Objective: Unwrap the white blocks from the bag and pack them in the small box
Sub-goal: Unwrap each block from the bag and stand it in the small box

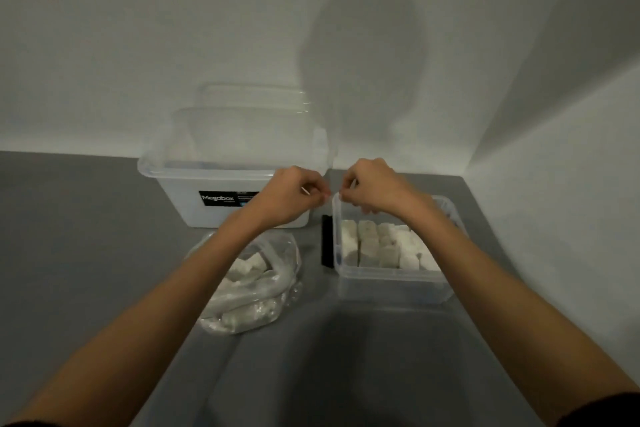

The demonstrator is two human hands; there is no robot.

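Note:
My left hand (289, 196) and my right hand (372, 189) are raised close together above the far left corner of the small clear box (391, 282). Both have their fingers curled and pinch something small and thin between them; it is nearly hidden by the fingers, and only small white slivers show. Several unwrapped white blocks (379, 244) lie packed in rows inside the small box. A clear plastic bag (247, 282) with more white blocks lies on the grey table under my left forearm.
A large clear storage box (228, 189) with a black label stands at the back by the wall, its lid propped behind it. A black flat object (327, 241) stands between the bag and the small box. A wall closes the right side.

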